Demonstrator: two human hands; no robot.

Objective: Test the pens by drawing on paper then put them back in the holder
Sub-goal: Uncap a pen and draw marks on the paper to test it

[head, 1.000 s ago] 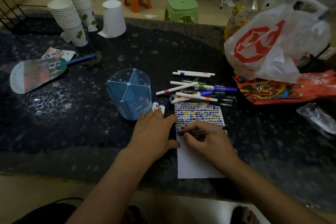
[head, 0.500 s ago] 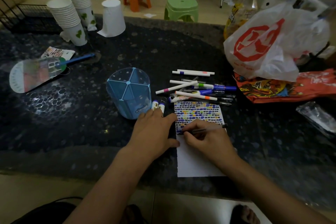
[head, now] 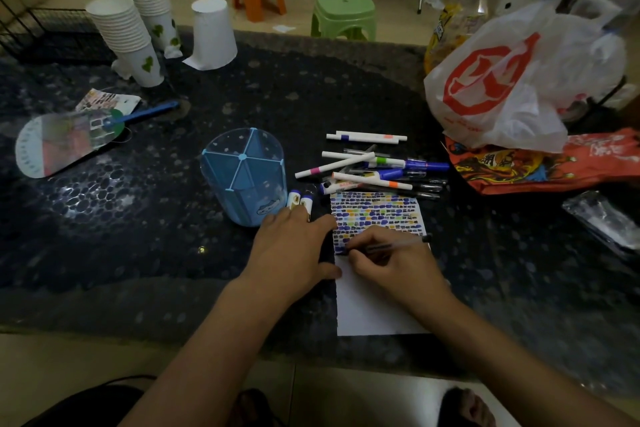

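Your right hand (head: 391, 263) is pinching a dark pen (head: 391, 246), lying left-right, tip on the paper (head: 377, 315). Your left hand (head: 294, 250) is lying flat, fingers straight, nearer the holder (head: 244, 177), which is standing far-left.

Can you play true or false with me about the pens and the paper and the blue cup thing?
1. The right hand holds a dark pen on the paper. True.
2. The blue holder is full of pens. False: no pens show inside it.
3. The loose pens lie beyond the paper. True.
4. The paper is all blank. False: its far part is covered in colored marks.
5. The left hand lifts the holder. False: it rests beside the paper.
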